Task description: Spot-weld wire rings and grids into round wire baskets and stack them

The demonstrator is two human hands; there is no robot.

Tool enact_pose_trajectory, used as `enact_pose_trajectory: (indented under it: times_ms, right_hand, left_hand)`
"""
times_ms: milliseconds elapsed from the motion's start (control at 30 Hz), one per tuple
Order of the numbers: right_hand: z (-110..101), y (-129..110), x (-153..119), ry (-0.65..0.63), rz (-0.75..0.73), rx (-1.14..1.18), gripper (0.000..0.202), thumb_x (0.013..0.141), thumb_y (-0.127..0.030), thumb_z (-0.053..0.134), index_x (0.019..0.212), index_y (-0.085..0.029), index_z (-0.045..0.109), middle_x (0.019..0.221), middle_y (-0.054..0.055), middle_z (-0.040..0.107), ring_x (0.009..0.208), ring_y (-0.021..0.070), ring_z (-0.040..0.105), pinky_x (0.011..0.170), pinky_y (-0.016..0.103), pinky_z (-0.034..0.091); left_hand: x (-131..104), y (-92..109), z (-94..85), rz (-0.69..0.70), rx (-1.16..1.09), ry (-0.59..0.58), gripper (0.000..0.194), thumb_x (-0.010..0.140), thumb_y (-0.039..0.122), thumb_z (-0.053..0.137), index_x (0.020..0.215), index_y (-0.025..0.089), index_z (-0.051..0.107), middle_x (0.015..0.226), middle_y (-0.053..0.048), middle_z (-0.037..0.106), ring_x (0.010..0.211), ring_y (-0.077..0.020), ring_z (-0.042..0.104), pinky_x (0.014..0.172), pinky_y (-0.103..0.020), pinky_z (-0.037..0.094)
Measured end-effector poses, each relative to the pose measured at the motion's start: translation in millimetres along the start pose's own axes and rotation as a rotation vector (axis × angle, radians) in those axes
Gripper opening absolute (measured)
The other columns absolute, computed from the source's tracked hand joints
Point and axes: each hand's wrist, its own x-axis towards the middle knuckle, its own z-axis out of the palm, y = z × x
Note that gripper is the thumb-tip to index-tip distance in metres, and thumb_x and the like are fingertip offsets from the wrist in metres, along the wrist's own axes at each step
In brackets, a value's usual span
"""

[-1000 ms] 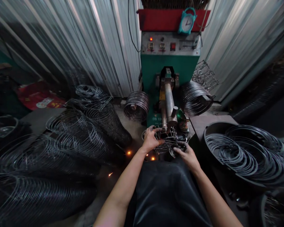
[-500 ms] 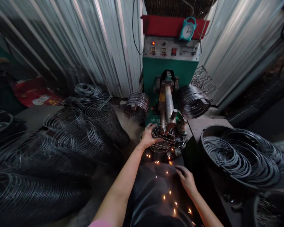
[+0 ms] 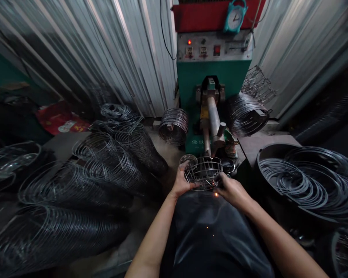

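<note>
A round wire basket [image 3: 204,173] is below the electrodes of a green welding machine [image 3: 214,71]. My left hand [image 3: 182,179] grips the basket's left side, thumb along its near edge. At its right side, my right hand [image 3: 227,187] has its fingers closed on the near rim. The upper electrode arm [image 3: 215,117] points down toward the far side of the basket. Small orange sparks glow beside my right fingers and over the dark apron [image 3: 217,231].
Stacks of wire rings [image 3: 104,166] stand at the left. A black tub [image 3: 259,154] of metal rings is at the right. Wire coils [image 3: 173,126] hang on both sides of the machine. A turquoise clock [image 3: 234,18] hangs above its panel.
My right hand has moved up from over the apron to the basket's right side. My left hand stays on the basket. Fewer sparks show, and the camera view has shifted.
</note>
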Motion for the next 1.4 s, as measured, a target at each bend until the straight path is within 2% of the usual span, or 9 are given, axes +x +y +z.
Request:
enact_pose_trajectory:
  times_ms: [133,300,467,567,667,767,900,1100,1400]
  right_hand:
    - [-10,-24,7,-0.088,0.064,-0.141,0.023,0.071,-0.02,0.057,0.093,-0.018,0.051,0.082,0.007,0.065,0.075,0.0199,0.06,0.056,0.023,0.033]
    - [-8,-12,-15,-0.043,0.092,0.002,0.019,0.07,-0.022,0.057,0.086,-0.02,0.048,0.077,0.002,0.062,0.069,0.0162,0.057,0.054,0.021,0.031]
    - [-5,-3,-17,0.077,0.165,0.038,0.018,0.07,-0.023,0.059,0.085,-0.021,0.049,0.07,0.0,0.061,0.065,0.0164,0.056,0.053,0.022,0.032]
    - [10,-1,-7,0.189,0.201,0.053,0.015,0.072,-0.022,0.056,0.086,-0.021,0.052,0.07,0.001,0.062,0.064,0.0171,0.057,0.054,0.023,0.034]
    - [28,5,-3,0.265,0.042,0.207,0.011,0.078,-0.021,0.049,0.087,-0.022,0.055,0.076,0.001,0.065,0.071,0.0166,0.06,0.062,0.024,0.041]
    - [35,15,-4,0.241,-0.176,0.313,0.02,0.084,-0.021,0.041,0.093,-0.022,0.06,0.089,0.005,0.065,0.082,0.0166,0.061,0.072,0.026,0.045]
    - [26,25,-2,0.137,-0.308,0.247,0.026,0.083,-0.023,0.047,0.107,-0.021,0.059,0.102,0.008,0.062,0.089,0.0182,0.06,0.076,0.029,0.047]
    - [24,28,6,0.111,-0.312,0.141,0.024,0.084,-0.018,0.047,0.103,-0.02,0.061,0.095,0.007,0.063,0.083,0.0177,0.062,0.071,0.027,0.048]
    - [25,30,18,0.203,-0.368,0.119,0.023,0.086,-0.017,0.042,0.097,-0.02,0.062,0.091,0.007,0.063,0.08,0.016,0.061,0.069,0.025,0.047]
  left_hand:
    - [-14,30,-3.9,0.107,0.267,-0.081,0.102,0.042,0.029,0.081,0.132,0.024,0.032,0.125,-0.009,0.036,0.119,-0.0273,0.037,0.102,-0.045,0.032]
    - [-8,57,-3.7,0.138,0.472,-0.128,0.096,0.043,0.031,0.079,0.129,0.023,0.036,0.123,-0.01,0.041,0.117,-0.0289,0.037,0.1,-0.047,0.031]
    - [-7,66,4.7,0.184,0.494,-0.176,0.093,0.044,0.032,0.079,0.126,0.022,0.036,0.123,-0.011,0.043,0.117,-0.0283,0.038,0.099,-0.047,0.03]
    - [-10,67,12.2,0.184,0.478,-0.183,0.092,0.044,0.029,0.079,0.125,0.022,0.036,0.123,-0.01,0.043,0.117,-0.0283,0.039,0.099,-0.047,0.03]
    - [-10,65,14.5,0.158,0.439,-0.174,0.089,0.043,0.023,0.078,0.123,0.022,0.038,0.122,-0.009,0.043,0.117,-0.0281,0.039,0.099,-0.045,0.031]
    - [-5,60,13.0,0.152,0.412,-0.183,0.081,0.044,0.02,0.077,0.118,0.025,0.045,0.121,-0.007,0.043,0.117,-0.0282,0.039,0.099,-0.044,0.032]
    - [2,54,12.3,0.162,0.396,-0.174,0.072,0.044,0.02,0.078,0.111,0.025,0.053,0.122,-0.007,0.041,0.118,-0.0278,0.038,0.099,-0.043,0.033]
    - [7,49,14.6,0.14,0.335,-0.172,0.07,0.044,0.025,0.08,0.109,0.023,0.055,0.122,-0.008,0.041,0.118,-0.0288,0.038,0.101,-0.045,0.032]
    - [26,44,9.2,0.166,0.263,-0.219,0.07,0.045,0.025,0.081,0.11,0.023,0.055,0.125,-0.008,0.039,0.12,-0.0269,0.038,0.103,-0.043,0.032]
